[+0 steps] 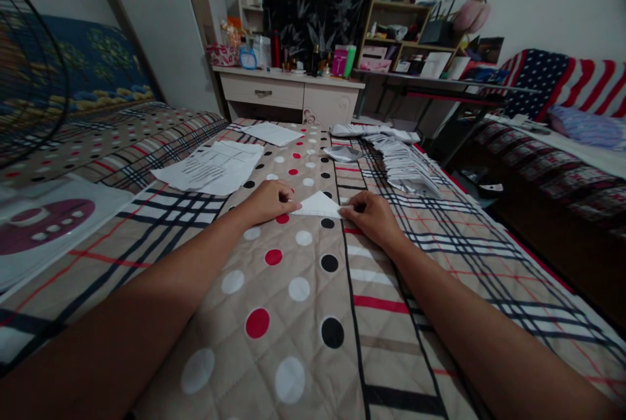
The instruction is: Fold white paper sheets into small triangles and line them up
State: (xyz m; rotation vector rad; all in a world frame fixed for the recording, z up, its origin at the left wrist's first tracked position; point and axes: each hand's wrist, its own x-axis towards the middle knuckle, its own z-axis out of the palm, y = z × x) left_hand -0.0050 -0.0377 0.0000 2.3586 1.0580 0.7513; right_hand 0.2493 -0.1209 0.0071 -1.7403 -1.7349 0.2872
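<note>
Between my two hands, low over the patterned bedspread, is a small white piece of folded paper with a peaked, triangular top. My left hand pinches its left corner between thumb and fingers. At the opposite corner, my right hand grips the paper with thumb and fingertips. Beyond the right hand lies a long row of overlapping folded paper pieces. A separate folded paper piece rests just left of that row.
Printed sheets lie to the left, with another white sheet farther back. A clear plastic bag with a purple print sits at the far left, near a fan. A drawer cabinet stands beyond the bed.
</note>
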